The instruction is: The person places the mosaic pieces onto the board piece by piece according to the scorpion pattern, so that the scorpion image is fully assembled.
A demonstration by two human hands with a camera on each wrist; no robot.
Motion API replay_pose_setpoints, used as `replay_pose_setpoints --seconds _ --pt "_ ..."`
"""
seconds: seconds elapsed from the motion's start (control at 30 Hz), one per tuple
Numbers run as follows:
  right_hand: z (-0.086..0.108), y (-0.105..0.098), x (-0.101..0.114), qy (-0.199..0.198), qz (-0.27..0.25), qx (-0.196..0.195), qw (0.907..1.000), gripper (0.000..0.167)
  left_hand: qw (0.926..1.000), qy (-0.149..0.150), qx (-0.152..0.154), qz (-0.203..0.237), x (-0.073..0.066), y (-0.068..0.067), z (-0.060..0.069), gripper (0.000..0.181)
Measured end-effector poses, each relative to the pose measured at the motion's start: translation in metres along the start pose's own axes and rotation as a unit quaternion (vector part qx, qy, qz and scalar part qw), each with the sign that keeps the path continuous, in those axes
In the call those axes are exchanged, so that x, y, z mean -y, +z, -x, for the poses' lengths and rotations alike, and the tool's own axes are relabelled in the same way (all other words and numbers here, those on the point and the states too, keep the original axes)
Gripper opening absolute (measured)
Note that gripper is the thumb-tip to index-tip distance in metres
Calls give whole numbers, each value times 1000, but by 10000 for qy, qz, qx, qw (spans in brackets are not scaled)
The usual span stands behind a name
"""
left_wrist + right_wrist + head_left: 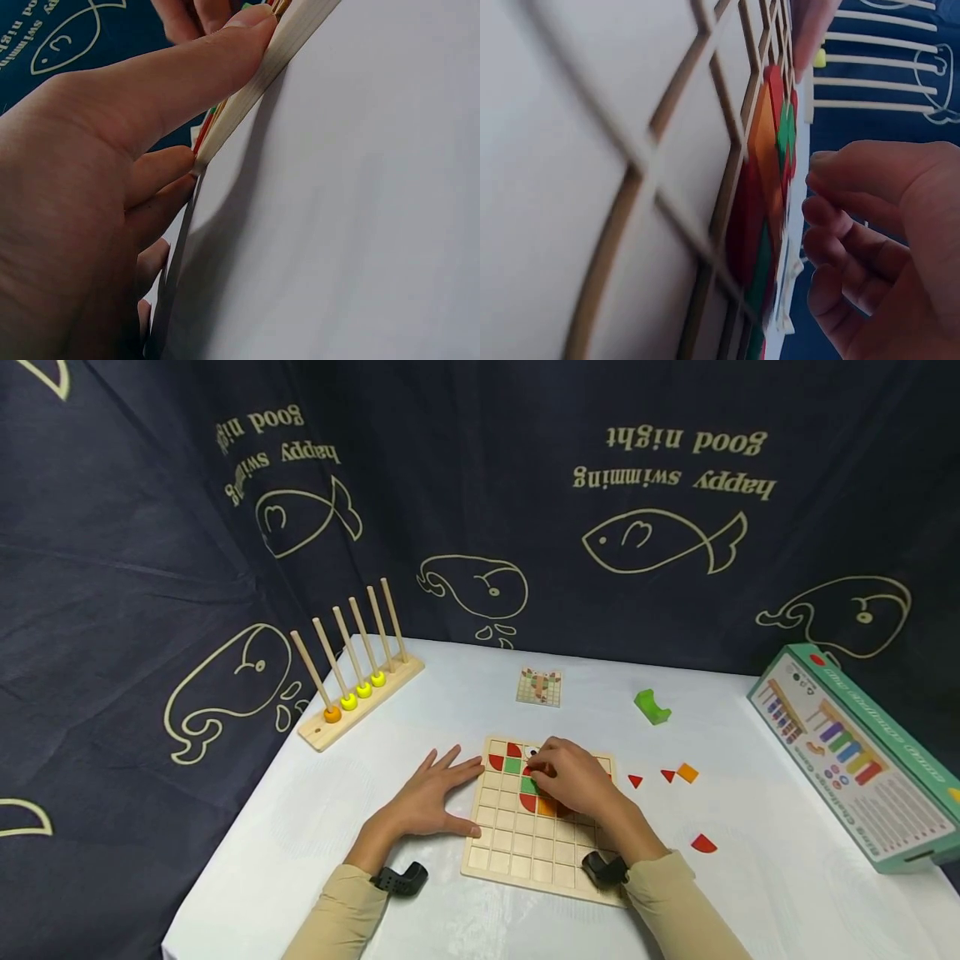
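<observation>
A wooden grid board [498,852] lies on the white table, with red quarter-rounds [496,762], green pieces [513,766] and an orange piece [547,807] set in its squares. My left hand [431,797] is spread flat at the board's left side, thumb and fingers touching its edge; in the left wrist view the thumb lies against the wooden rim [259,82]. Over the board's upper middle hovers my right hand [573,777], fingers loosely bent by a white piece with a black dot [533,752]. In the right wrist view no piece shows between the right fingertips [823,169].
Right of the board lie small red triangles [635,782], an orange square [687,772] and a red quarter-round [703,843]. Behind are a pattern card [551,689] and a green arch block [652,707]. A peg stand with beads [322,735] is left, a game box [840,760] right.
</observation>
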State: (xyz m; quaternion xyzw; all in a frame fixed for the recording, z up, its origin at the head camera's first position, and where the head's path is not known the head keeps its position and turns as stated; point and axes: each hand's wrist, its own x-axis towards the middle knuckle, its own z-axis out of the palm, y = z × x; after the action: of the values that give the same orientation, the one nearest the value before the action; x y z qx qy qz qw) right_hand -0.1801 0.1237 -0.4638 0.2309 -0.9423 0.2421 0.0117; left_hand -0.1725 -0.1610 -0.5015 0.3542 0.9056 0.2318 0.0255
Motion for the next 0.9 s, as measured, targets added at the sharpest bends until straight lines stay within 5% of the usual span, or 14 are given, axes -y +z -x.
replay_pose_setpoints --seconds 0.33,0.9 --pt "29 -24 -25 100 114 -323 9994 20 10000 -50 4 21 0 1 -1 101" --pt "81 -60 -92 1016 -92 -834 9913 18 9999 -86 -14 -82 -2 2 -1 100"
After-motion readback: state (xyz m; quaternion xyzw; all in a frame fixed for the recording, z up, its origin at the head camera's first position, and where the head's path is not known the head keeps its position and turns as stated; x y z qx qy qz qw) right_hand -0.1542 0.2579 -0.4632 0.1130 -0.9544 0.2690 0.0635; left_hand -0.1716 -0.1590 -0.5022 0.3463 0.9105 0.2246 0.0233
